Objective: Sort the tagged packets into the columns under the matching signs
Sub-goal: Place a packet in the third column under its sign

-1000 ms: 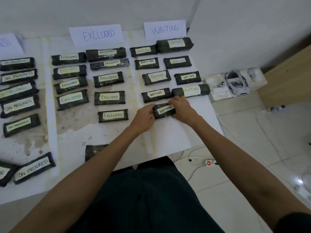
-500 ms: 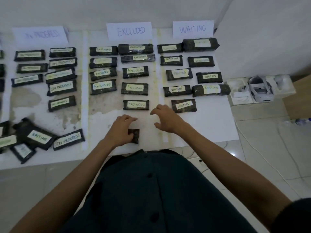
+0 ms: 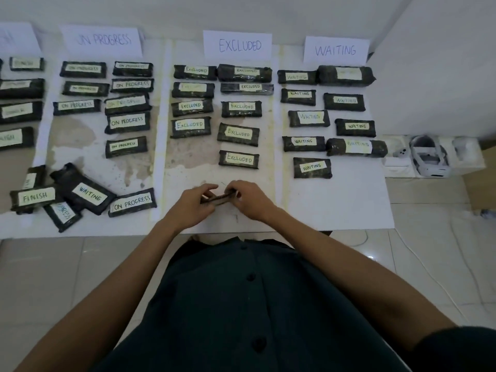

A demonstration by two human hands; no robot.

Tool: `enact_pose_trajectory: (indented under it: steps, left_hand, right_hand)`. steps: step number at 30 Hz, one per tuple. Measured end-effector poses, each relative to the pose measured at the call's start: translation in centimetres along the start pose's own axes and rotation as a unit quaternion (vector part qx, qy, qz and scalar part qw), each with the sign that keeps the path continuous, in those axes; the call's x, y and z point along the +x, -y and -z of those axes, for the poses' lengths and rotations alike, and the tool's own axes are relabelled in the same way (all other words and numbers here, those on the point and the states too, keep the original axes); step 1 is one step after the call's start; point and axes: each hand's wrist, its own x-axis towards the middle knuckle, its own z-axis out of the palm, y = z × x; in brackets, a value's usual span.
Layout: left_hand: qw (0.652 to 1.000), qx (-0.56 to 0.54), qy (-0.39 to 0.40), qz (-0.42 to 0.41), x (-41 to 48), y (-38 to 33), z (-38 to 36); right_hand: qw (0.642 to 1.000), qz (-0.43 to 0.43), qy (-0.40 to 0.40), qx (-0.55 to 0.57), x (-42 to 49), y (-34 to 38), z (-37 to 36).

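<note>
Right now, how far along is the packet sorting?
Mostly done: rows of tagged packets lie under the ON PROGRESS sign, EXCLUDED sign and WAITING sign. In hand: the left hand and right hand pinch one dark packet, tag hidden. Left: a loose heap at the near left, including a FINISH packet, a WAITING packet and an ON PROGRESS packet.

You have a white plastic headset (image 3: 429,159) in a white moulded tray (image 3: 473,167); a small grey controller (image 3: 401,152) sits just left of the headset, with pale tiled floor (image 3: 429,224) below it.
</note>
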Motion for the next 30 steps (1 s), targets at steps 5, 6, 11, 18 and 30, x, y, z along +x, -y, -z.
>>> enact_pose_trajectory:
  steps: [5, 6, 11, 18, 30]
  left_hand:
    - [0.991, -0.099, -0.082, 0.046, 0.3, -1.0, 1.6]
    - [0.989, -0.112, -0.081, 0.053, 0.5, -1.1, 1.7]
    - [0.980, -0.171, -0.059, 0.083, 0.7, -1.4, 1.8]
    - [0.959, -0.243, -0.055, 0.134, -0.3, -1.2, 2.2]
    - [0.975, -0.178, -0.088, 0.103, -0.5, -0.2, 5.2]
  right_hand:
    - [0.985, -0.093, 0.039, 0.143, 0.2, -0.1, 2.8]
    - [0.982, -0.101, 0.044, 0.156, 0.2, -0.1, 2.9]
    - [0.976, -0.115, 0.049, 0.177, 0.1, -0.2, 2.9]
    - [0.968, -0.147, -0.013, 0.202, 0.8, 1.1, 3.8]
    - [0.973, 0.130, -0.023, -0.188, 2.5, 5.2, 2.8]
